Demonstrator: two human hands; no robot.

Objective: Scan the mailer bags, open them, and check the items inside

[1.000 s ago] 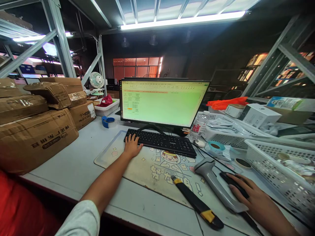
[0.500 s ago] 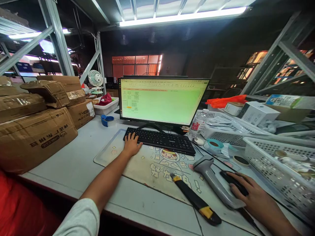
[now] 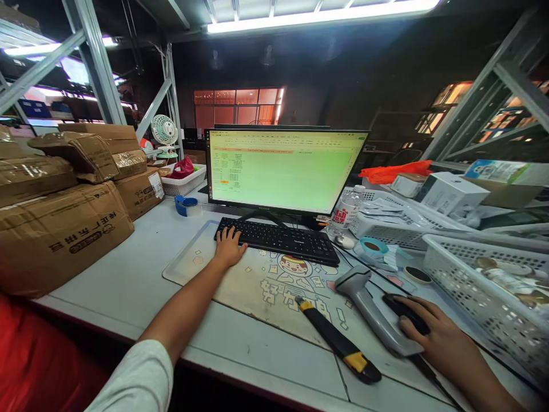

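Observation:
My left hand (image 3: 229,248) rests on the left end of the black keyboard (image 3: 281,240), its fingers spread over the keys. My right hand (image 3: 437,335) lies curled over a black mouse (image 3: 403,312) at the right of the desk. A grey barcode scanner (image 3: 374,309) lies just left of the mouse. A black and yellow utility knife (image 3: 337,340) lies on the printed desk mat (image 3: 266,286). The monitor (image 3: 283,171) behind the keyboard shows a green spreadsheet.
Taped cardboard boxes (image 3: 60,229) are stacked at the left. White plastic baskets (image 3: 484,292) with small goods and white boxes (image 3: 450,194) fill the right. A water bottle (image 3: 345,214), tape rolls (image 3: 373,247) and a small fan (image 3: 163,131) stand around the monitor. Metal racks frame both sides.
The view has tilted up slightly, so everything sits a little lower-left to higher in frame. Both hands stay where they were, on the keyboard and the mouse.

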